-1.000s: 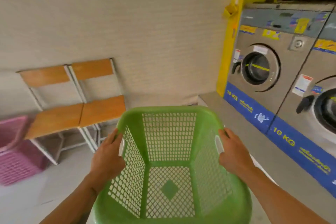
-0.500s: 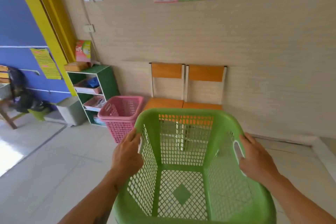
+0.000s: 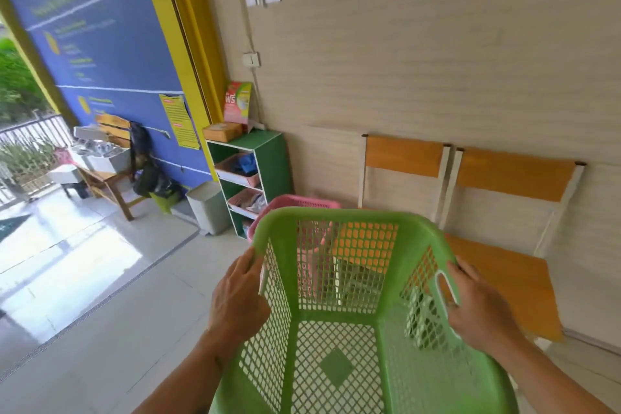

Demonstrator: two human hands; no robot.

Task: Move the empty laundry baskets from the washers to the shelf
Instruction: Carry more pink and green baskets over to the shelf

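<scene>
— What do we hold at this moment?

— We hold the green basket (image 3: 353, 312) in front of us, above the tiled floor (image 3: 100, 296). Our left hand (image 3: 240, 299) is closed around the left rim, with the fingers over the edge. Our right hand (image 3: 477, 309) is closed on the right side, just at the handle slot, and the thumb lies along the rim.

— Is there something inside the basket?

— No, we see only the mesh bottom, and the floor shows through the holes.

— And where is the shelf?

— The green shelf (image 3: 268, 161) stands against the beige wall (image 3: 403, 77), ahead of us and a little to the left. It has small pink trays in its compartments, and a red box (image 3: 238, 104) and a flat orange box (image 3: 222, 132) on top. A pink basket (image 3: 295, 203) stands on the floor just beside the shelf, partly hidden behind the far rim of our green one. We cannot tell if the two baskets touch.

— What else is near?

— Two orange chairs (image 3: 487, 212) stand side by side at the wall, to the right of the pink basket. A grey bin (image 3: 208, 207) is on the left side of the shelf.
</scene>
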